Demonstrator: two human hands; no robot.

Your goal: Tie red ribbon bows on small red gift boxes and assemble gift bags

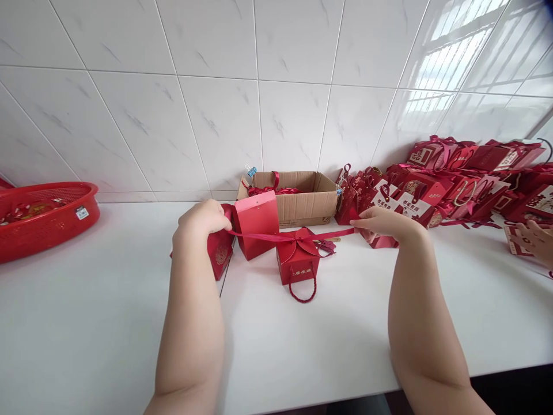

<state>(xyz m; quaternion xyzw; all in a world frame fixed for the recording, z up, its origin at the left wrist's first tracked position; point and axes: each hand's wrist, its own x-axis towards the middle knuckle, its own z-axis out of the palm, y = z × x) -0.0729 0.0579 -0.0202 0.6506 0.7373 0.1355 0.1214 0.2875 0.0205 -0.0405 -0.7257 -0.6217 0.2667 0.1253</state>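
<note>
A red ribbon (259,236) stretches nearly level across the top of a small red gift box (299,262) with a rope handle hanging at its front. My left hand (205,218) pinches the ribbon's left end, above a dark red box (221,253). At the other end, my right hand (375,223) holds the ribbon between thumb and fingers, in front of several patterned boxes. An open-topped red box (258,225) stands between my left hand and the small box. A dark red tag lies at the small box's right side.
Behind stands a cardboard box (306,210) with red ribbons inside and blue clips. A red plastic basket (52,222) is at the far left. Red gift boxes (458,184) are piled at the right, where another person's hand (533,239) touches one. The white table (328,346) has a front edge.
</note>
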